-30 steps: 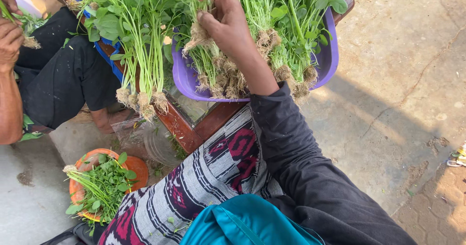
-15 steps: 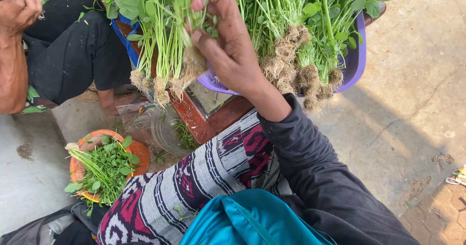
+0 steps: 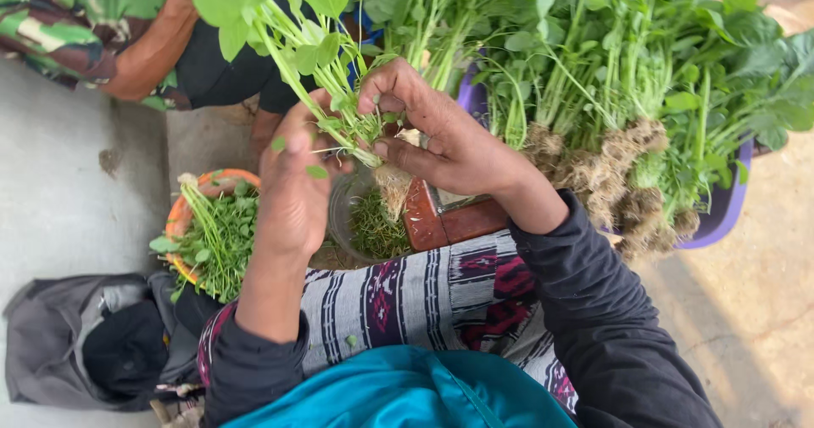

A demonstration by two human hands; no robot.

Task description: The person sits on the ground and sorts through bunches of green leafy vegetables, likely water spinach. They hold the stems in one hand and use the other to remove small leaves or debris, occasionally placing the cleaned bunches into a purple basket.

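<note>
Hands meet over a leafy green plant (image 3: 339,114) held above the person's lap: the right hand (image 3: 441,136) has its grip clamped on the stems just above the pale root clump (image 3: 392,186), thumb and fingers pinching together, while the left hand (image 3: 292,191) closes its grip on the same stems from the other side, fingers curled against the leaves. The plant tilts, its broad leaves up toward the top of the view and its roots hanging down over a clear round container (image 3: 360,225) of green trimmings. Just beside the container stands a reddish-brown wooden block (image 3: 445,216). Behind the right hand, a purple basin (image 3: 721,212) is packed with more bunches of greens (image 3: 627,72), their soil-caked roots spilling over the near rim. To the left, on the concrete floor (image 3: 59,199), an orange basket (image 3: 191,212) holds loose cut leaves, and a grey bag (image 3: 76,343) lies near it. A patterned striped cloth (image 3: 424,292) covers the person's lap. Another person in a camouflage sleeve (image 3: 76,21) sits at the upper left, well apart from the work
</note>
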